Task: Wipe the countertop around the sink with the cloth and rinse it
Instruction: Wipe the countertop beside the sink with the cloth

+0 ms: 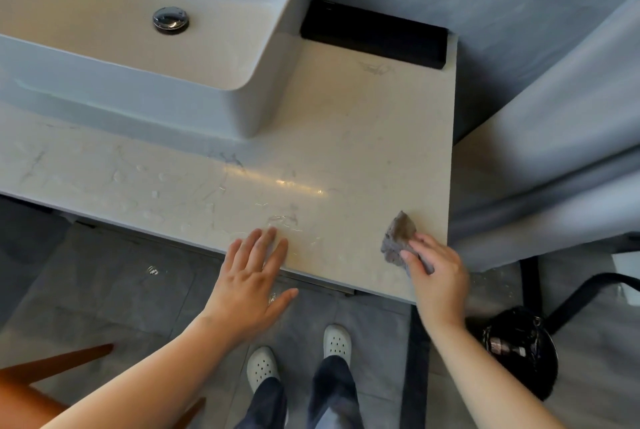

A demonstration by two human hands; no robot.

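Wet surface (346, 138) beside the sink (138, 30): right hand (440, 276) pinches the cloth (398, 238) at its edge, left hand (252, 276) lies flat, splayed; droplets may get missed.

Pale, marble-veined worktop (346, 138), seen from above. A white rectangular vessel sink (270, 89) stands on its left rear portion. A black box (374, 34) lies at the back right, just beside the sink. Water droplets (149, 186) and smears lie along the front strip. A crumpled grey cloth (398, 238) rests near the front right corner, touching the surface.
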